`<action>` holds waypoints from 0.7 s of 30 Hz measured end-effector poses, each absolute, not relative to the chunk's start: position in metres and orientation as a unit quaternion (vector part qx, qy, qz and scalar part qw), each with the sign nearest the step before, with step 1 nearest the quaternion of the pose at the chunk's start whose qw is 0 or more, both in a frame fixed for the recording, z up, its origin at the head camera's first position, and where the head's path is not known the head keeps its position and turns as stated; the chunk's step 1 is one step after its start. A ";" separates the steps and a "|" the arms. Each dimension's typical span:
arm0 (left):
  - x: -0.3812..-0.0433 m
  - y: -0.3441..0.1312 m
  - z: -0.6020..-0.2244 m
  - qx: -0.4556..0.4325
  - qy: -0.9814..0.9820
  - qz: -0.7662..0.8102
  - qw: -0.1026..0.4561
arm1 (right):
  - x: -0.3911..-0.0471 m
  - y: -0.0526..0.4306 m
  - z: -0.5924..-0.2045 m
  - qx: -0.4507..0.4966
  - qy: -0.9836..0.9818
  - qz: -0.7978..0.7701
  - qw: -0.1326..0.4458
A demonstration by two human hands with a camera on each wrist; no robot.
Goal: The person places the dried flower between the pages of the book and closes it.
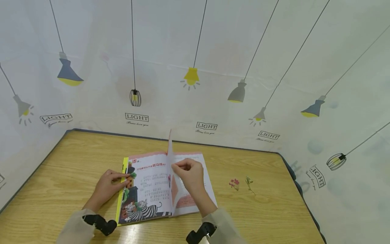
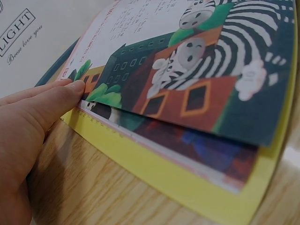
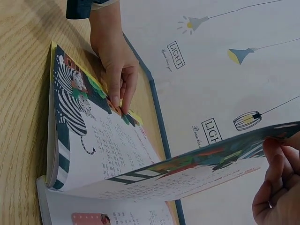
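Observation:
An open picture book [image 1: 152,178] with zebras on its left page lies on the table. My left hand [image 1: 108,186] rests at its left edge, fingertips pressing the page's outer margin; in the left wrist view, the fingertips [image 2: 77,86] touch the page above the yellow cover edge [image 2: 154,176]. My right hand [image 1: 192,174] pinches the edge of a page [image 1: 175,195], which stands nearly upright from the spine. In the right wrist view, that raised page [image 3: 201,164] bends up to the pinching fingers [image 3: 276,161]. Part of the right page beneath is hidden.
Right of the book, a small pink flower sprig [image 1: 234,183] and a green sprig [image 1: 249,183] lie on the wooden table [image 1: 268,210]. Behind the table's dark edge rises a pale backdrop [image 1: 164,112] printed with hanging lamps.

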State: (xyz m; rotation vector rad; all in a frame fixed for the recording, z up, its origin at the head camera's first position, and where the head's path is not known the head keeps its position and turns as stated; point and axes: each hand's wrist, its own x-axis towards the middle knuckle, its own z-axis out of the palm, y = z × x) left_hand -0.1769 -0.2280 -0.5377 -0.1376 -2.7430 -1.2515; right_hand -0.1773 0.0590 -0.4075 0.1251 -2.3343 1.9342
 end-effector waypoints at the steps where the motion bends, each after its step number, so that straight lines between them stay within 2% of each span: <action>1: -0.177 -0.228 -0.538 -0.046 -0.908 -0.413 0.063 | -0.177 0.057 -0.408 0.042 -0.767 0.638 0.052; 14: -0.176 -0.229 -0.538 -0.046 -0.907 -0.412 0.067 | -0.173 0.037 -0.413 0.050 -0.761 0.647 0.007; 21: -0.176 -0.228 -0.538 -0.055 -0.906 -0.413 0.076 | -0.162 0.030 -0.395 0.074 -0.740 0.669 -0.013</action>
